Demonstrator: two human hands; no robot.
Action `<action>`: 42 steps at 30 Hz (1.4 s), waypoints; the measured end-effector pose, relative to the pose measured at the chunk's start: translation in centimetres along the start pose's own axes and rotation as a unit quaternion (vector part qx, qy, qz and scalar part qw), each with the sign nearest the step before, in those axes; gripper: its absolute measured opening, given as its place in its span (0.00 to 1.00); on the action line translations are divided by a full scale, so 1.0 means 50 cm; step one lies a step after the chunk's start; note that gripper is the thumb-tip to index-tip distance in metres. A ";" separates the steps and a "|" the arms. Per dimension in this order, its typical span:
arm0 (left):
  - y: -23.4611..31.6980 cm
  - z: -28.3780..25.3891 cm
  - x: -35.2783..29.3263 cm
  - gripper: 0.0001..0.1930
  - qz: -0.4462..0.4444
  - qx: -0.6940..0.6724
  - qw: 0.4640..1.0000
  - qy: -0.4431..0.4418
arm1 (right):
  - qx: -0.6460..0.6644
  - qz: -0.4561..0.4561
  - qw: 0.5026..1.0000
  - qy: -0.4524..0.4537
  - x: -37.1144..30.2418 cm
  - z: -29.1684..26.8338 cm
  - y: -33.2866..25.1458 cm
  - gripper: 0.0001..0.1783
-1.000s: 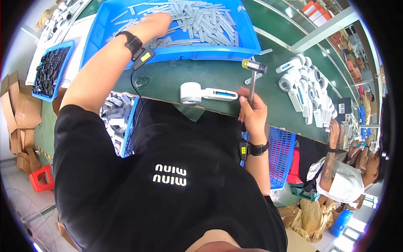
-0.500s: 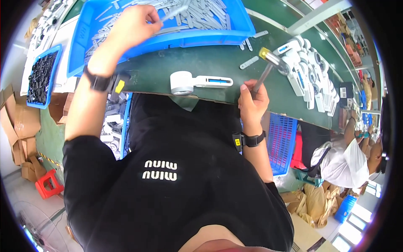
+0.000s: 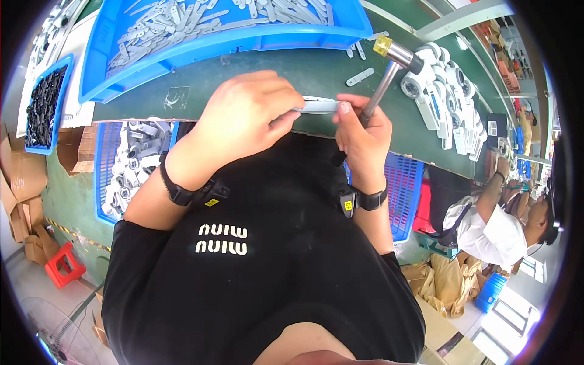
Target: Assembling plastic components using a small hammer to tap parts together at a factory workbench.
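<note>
My left hand (image 3: 252,115) is closed at the near edge of the green bench, its fingertips pinching a pale grey strip (image 3: 320,107). The strip lies along the handle (image 3: 317,99) of a white plastic part, whose round head is hidden by that hand. With its fingers wrapped round the shaft of a hammer (image 3: 382,85), my right hand (image 3: 367,135) touches the far right end of the handle with thumb and fingertip. The hammer tilts up, its yellow-tipped metal head pointing away from me.
A large blue bin (image 3: 243,41) of grey strips stands behind my hands. White round-headed parts (image 3: 444,97) are piled at right, near a loose strip (image 3: 360,76). Black pieces fill a small blue tray (image 3: 47,106) at left. Below the bench are blue crates (image 3: 404,194). Another person (image 3: 486,225) sits at right.
My left hand has come from the bin back toward me, bringing the grey strip to the white part. My right hand has shifted its fingertips to the handle's end, still holding the hammer.
</note>
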State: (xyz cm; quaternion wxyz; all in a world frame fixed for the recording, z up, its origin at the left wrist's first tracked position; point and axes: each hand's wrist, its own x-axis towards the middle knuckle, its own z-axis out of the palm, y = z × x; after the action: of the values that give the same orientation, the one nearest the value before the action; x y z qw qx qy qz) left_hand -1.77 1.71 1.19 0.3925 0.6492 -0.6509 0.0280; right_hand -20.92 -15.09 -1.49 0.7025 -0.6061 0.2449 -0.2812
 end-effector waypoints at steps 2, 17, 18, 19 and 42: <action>-0.003 0.006 0.000 0.14 0.016 0.004 1.000 0.000 | -0.022 0.017 1.000 0.008 0.003 0.001 0.004 0.13; -0.037 0.095 -0.040 0.15 -0.066 0.045 0.994 0.069 | -0.176 0.081 0.980 0.053 0.041 -0.003 0.019 0.06; -0.040 0.097 -0.040 0.13 -0.057 0.035 0.995 0.075 | -0.200 0.062 0.977 0.044 0.047 -0.008 0.021 0.07; -0.043 0.098 -0.041 0.12 -0.048 0.024 0.995 0.081 | -0.223 0.044 0.973 0.035 0.050 -0.012 0.022 0.07; -0.009 0.100 -0.026 0.08 -0.044 0.107 0.993 0.024 | -0.289 0.059 0.956 -0.012 0.051 -0.020 0.019 0.14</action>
State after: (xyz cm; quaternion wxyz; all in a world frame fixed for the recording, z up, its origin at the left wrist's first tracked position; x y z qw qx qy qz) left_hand -3.95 -0.04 -3.18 0.3372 0.7145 -0.6053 0.0963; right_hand -19.67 -17.44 -2.59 0.5158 -0.7709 0.3425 -0.1495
